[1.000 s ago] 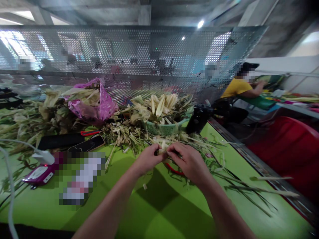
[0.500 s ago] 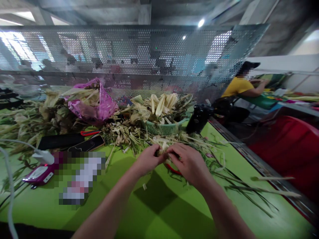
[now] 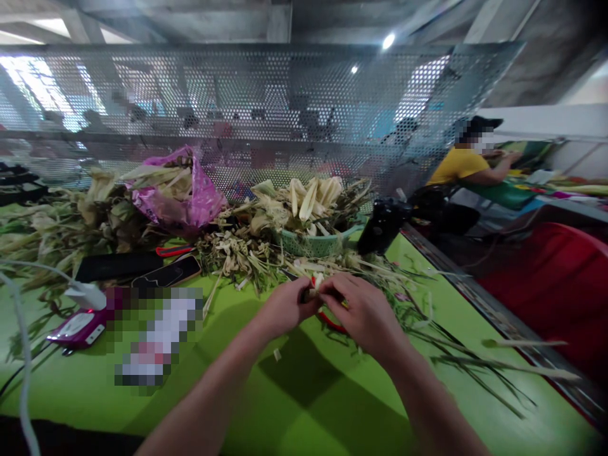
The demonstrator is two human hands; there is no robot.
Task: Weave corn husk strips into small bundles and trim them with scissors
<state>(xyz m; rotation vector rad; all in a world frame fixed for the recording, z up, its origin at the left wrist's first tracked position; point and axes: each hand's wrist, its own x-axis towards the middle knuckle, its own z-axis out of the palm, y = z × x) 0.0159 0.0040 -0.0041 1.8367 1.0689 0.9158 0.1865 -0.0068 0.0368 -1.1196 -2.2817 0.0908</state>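
Note:
Over the green table (image 3: pixel 228 405), my left hand (image 3: pixel 289 307) and my right hand (image 3: pixel 358 310) meet with their fingertips pinched. Between them is a small pale piece of corn husk (image 3: pixel 317 289), gripped from both sides and mostly covered by the fingers. Just beneath my right hand lie red-handled scissors (image 3: pixel 331 323), partly hidden. Beyond the hands stands a green basket (image 3: pixel 311 245) heaped with dried corn husks (image 3: pixel 308 199). A loose pile of small husk pieces (image 3: pixel 242 250) lies to the left of the basket.
A pink plastic bag (image 3: pixel 204 196) of husks stands at back left, near phones (image 3: pixel 166 273) and a purple power strip (image 3: pixel 80 329). A black bottle (image 3: pixel 380 225) is right of the basket. Long stalks (image 3: pixel 513 364) lie at right. Another person (image 3: pixel 460 166) sits beyond a red chair (image 3: pixel 551 278).
My hands stay together around the husk piece, with only a small shift of the fingers. More of the red scissors shows behind them. The whole view has shifted slightly.

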